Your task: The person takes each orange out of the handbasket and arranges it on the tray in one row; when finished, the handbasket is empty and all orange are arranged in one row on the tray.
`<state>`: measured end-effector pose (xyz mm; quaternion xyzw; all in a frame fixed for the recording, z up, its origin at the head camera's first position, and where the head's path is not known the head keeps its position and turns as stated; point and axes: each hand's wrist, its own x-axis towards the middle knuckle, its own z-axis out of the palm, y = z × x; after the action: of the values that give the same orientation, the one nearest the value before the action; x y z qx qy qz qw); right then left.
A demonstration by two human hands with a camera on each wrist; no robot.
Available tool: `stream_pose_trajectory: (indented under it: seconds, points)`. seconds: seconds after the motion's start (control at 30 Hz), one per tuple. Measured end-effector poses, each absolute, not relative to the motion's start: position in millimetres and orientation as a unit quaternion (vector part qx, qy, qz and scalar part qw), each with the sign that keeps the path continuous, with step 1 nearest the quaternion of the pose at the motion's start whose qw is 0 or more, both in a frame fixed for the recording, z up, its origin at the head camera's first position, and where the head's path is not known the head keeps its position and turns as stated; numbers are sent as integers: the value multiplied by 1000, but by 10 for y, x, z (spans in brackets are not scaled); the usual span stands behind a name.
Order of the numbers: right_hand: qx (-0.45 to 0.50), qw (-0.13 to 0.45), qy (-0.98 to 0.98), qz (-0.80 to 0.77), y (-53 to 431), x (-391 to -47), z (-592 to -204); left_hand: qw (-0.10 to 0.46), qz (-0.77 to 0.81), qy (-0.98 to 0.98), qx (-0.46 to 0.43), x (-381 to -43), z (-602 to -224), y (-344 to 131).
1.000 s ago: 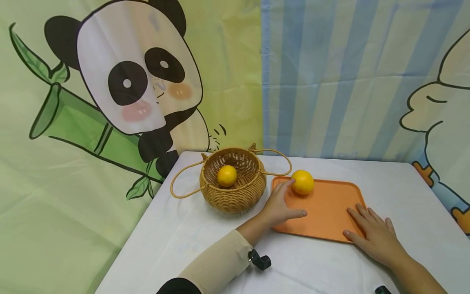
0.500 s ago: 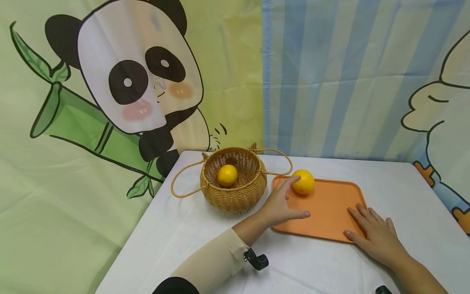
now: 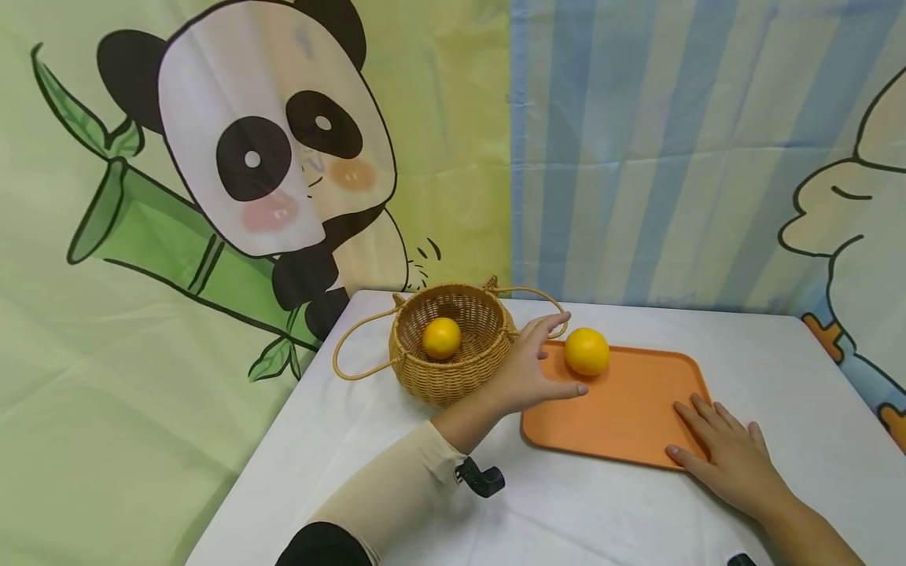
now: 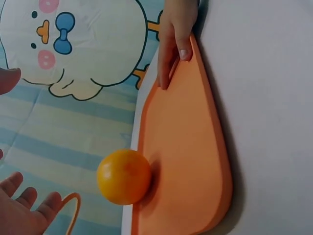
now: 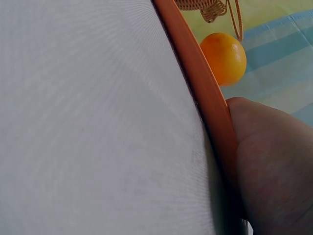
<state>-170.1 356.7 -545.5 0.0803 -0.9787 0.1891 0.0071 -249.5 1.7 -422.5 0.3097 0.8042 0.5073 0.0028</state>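
A round yellow-orange fruit that looks like an orange rests on the far left part of the flat orange tray. My left hand hovers over the tray's left edge, thumb and fingers spread, holding nothing. In the left wrist view, a gap shows between its fingers and the fruit. My right hand lies with extended fingers on the tray's right edge. Beside the tray stands a wicker basket with a second such fruit inside; my left hand partly hides its right side.
Two loop handles stick out from the basket, one left and one right. A white cloth covers the table. Behind it hang curtains, one with a panda and one striped.
My left hand has drawn back from the fruit on the tray, up and to the left toward the basket. The fruit stays on the tray. My right hand keeps its place.
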Motion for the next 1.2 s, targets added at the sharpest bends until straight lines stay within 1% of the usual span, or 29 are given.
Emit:
stream_pose_trajectory:
  seconds: [0.2, 0.6, 0.83, 1.2]
  points:
    - [77, 5, -979, 186, 3563, -1696, -5452, -1, 507, 805, 308, -2549, -4096, -90]
    - [78, 9, -980, 184, 3559, -1707, -5449, -33, 483, 820, 306, -2783, -3793, -375]
    - [84, 14, -978, 189, 3580, -1706, -5488, -18, 461, 846, 266, -2914, -3644, -526]
    - [85, 16, -977, 193, 3590, -1704, -5514, -2, 428, 864, 266, -3124, -3525, -719]
